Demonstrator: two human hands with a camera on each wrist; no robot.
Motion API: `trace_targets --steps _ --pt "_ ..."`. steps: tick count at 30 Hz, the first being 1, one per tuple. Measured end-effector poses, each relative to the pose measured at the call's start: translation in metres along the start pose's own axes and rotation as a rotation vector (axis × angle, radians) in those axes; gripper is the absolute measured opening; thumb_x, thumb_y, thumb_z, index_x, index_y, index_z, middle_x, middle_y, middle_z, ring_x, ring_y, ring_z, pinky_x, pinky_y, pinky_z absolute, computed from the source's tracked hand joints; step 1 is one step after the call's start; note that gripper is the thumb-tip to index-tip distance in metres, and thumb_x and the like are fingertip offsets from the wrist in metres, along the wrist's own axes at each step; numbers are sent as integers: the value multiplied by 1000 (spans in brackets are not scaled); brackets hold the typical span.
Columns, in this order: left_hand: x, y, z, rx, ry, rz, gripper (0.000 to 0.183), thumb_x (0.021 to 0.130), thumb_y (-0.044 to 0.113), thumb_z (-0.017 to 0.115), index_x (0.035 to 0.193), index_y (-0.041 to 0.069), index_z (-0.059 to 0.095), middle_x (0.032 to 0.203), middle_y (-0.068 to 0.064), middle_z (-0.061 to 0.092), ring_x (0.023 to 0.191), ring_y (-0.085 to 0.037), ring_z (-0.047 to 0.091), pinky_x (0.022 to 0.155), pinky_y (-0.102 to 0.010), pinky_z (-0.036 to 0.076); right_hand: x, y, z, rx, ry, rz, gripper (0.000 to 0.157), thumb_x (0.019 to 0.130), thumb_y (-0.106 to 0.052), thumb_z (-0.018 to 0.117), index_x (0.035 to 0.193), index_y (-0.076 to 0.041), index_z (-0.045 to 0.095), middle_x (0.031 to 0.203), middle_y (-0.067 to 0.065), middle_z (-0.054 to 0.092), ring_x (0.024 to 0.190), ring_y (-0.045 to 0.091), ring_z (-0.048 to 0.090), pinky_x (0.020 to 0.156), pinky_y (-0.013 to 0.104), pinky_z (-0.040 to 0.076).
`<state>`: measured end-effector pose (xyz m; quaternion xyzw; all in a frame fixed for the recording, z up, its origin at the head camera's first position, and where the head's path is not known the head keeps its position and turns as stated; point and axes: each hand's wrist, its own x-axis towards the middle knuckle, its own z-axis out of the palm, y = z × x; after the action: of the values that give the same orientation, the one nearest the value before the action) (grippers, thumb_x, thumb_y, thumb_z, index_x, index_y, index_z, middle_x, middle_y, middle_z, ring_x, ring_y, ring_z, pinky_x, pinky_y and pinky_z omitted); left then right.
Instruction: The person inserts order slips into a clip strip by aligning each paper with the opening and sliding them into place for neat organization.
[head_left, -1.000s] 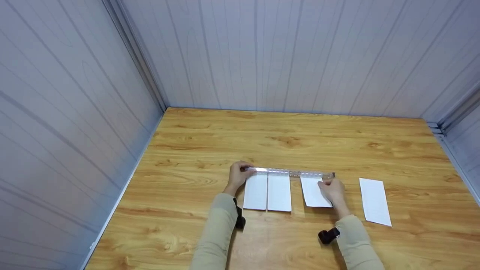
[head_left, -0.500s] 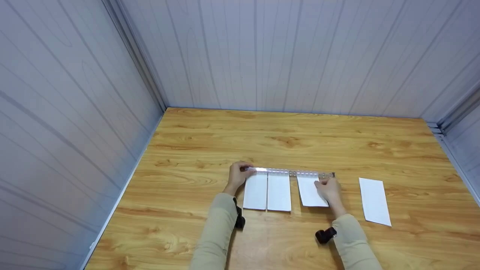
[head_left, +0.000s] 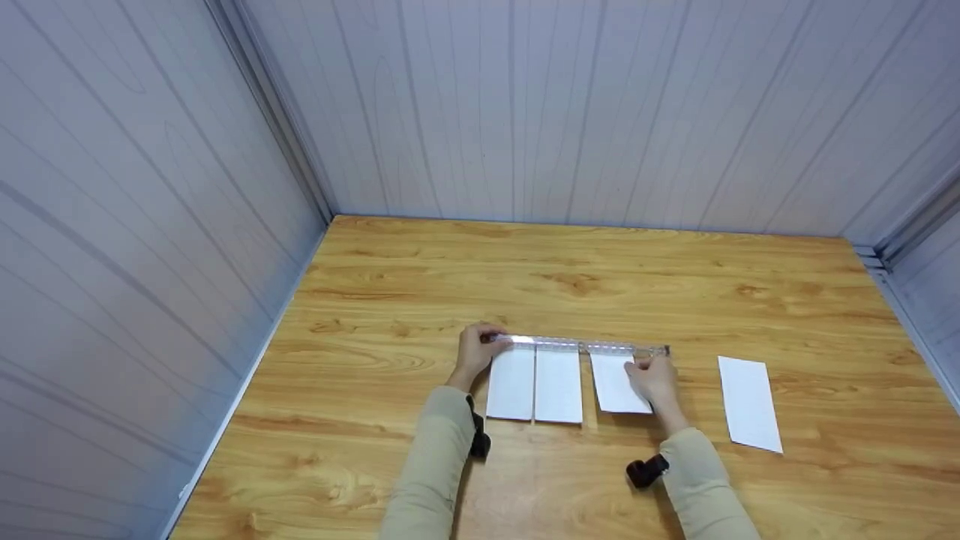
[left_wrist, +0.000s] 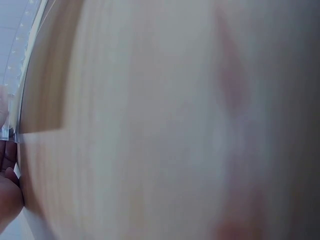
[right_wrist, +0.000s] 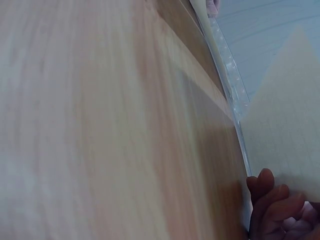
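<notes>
A clear plastic strip (head_left: 555,343) with a row of round marks lies across the table. My left hand (head_left: 474,352) pinches its left end between thumb and fingers; in the left wrist view only part of that hand (left_wrist: 7,192) shows at the left edge. Two white paper slips, a left one (head_left: 511,384) and a right one (head_left: 559,386), lie side by side with their top edges at the strip. My right hand (head_left: 656,381) pinches a third white slip (head_left: 615,386) by its right edge. In the right wrist view this slip (right_wrist: 287,130) stands tilted up above the table.
Another white slip (head_left: 750,403) lies alone on the wooden table (head_left: 450,277), right of my right hand. Panelled walls stand behind the table (head_left: 555,112) and on its left (head_left: 112,262). A black wrist camera (head_left: 646,472) sits at my right cuff.
My right hand has slid left along the strip with the third slip, narrowing the gap to the two slips. The left hand has stayed in place.
</notes>
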<state>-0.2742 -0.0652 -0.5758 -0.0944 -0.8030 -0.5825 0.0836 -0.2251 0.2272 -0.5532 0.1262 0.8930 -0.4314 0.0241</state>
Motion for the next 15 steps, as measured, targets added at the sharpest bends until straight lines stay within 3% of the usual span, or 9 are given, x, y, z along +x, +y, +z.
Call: trace_targets --steps 7,11,14,15 --pt "0 0 0 -16 7 6 14 70 0 72 81 -8 67 78 -17 63 72 -22 56 63 -22 43 -1 -1 2 -9 22 -38 40 80 -10 56 43 -13 41 40 -9 34 45 12 36 48 26 29" --pt "-6 20 -4 -67 1 21 15 70 -7 69 81 -15 63 79 -27 59 75 -36 55 67 -36 46 -1 -2 3 -7 23 -45 40 80 -10 56 43 -14 41 40 -9 33 46 12 36 48 27 29" --pt "-5 19 -4 -73 1 29 16 70 -9 69 82 -18 62 80 -30 58 76 -42 53 68 -44 45 -1 -3 5 -1 29 -48 40 80 -10 57 43 -13 42 41 -8 34 47 13 36 49 27 29" --pt "-4 15 -3 -64 3 36 16 70 -7 70 81 -16 62 79 -28 59 75 -40 54 67 -42 45 -1 -3 5 2 28 -46 39 80 -10 57 43 -13 42 41 -8 35 47 13 37 49 27 30"
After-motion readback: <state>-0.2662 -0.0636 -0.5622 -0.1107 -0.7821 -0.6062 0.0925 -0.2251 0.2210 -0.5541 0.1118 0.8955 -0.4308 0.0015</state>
